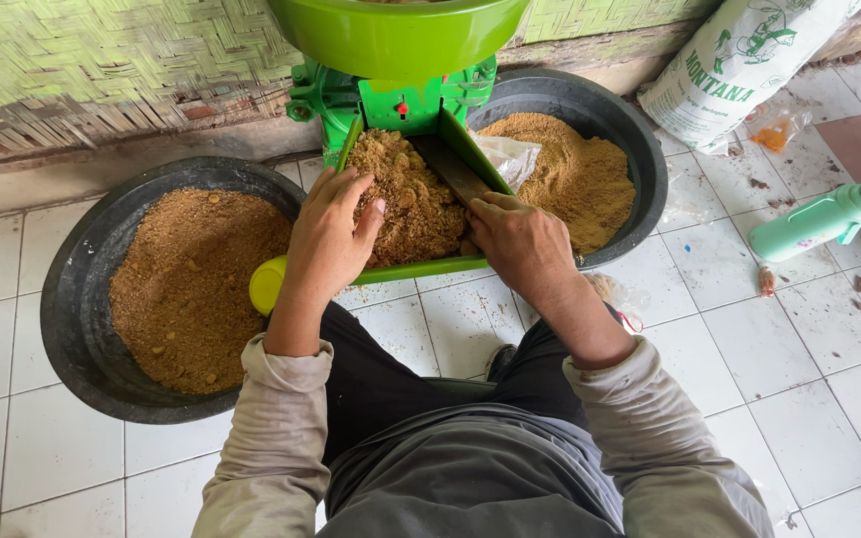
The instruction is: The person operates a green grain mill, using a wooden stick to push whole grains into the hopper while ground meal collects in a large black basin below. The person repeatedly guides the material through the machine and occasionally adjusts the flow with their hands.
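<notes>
Left hand [329,234]: lying open on the brown crumbly meal [413,204], frame centre.
Right hand [518,239]: curling loosely at the green chute [421,269] edge, gripping nothing.
Black tubs [82,299]: flanking, holding meal.

White square floor tiles [799,379] are spreading across the near and right side, showing dirt specks and crumbs. A woven bamboo wall [102,60] is running along the far side above a worn concrete ledge [102,169], everything sitting in soft, even daylight.

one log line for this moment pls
left hand: on brown crumbly heap | right hand: at green chute edge | black basins either side
</notes>
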{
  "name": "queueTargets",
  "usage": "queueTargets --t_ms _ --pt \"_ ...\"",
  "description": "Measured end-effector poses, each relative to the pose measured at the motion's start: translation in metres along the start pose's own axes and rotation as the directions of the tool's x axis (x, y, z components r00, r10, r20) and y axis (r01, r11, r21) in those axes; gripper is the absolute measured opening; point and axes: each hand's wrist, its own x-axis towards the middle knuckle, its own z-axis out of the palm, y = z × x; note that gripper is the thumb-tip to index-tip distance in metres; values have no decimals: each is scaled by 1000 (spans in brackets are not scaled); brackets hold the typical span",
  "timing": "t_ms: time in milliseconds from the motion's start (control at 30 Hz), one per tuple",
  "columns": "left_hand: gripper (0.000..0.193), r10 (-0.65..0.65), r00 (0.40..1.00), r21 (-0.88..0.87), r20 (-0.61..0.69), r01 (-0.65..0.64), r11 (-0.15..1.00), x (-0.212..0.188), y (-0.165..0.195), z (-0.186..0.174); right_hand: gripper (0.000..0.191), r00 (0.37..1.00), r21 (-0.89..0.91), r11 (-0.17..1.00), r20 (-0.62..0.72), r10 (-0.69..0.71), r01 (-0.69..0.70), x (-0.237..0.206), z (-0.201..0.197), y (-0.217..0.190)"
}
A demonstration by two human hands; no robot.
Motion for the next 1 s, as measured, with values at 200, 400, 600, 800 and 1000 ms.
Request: queueTargets --t_ms 200,400,600,800,1000 --pt "41 5 1000 1 10 -5 1000 1 2 -1 29 1000 -4 1000 -18 21 -22 -20 -32 -4" --pt "39 12 1000 -7 -13 -12 1000 0 3 -1 31 997 -34 998 62 53 -51 -9 -19 -2" --pt "40 2 1000 -14 -13 -2 1000 0 2 -1 30 998 -49 999 67 3 0 9 10 7" --pt "40 -13 1000 20 8 13 1000 1 0 2 28 998 -36 999 68 6 -3 3 6 7" --pt "41 5 1000 7 2 -5 1000 0 -1 1 21 984 -7 994 -142 -109 109 -21 -36 2"
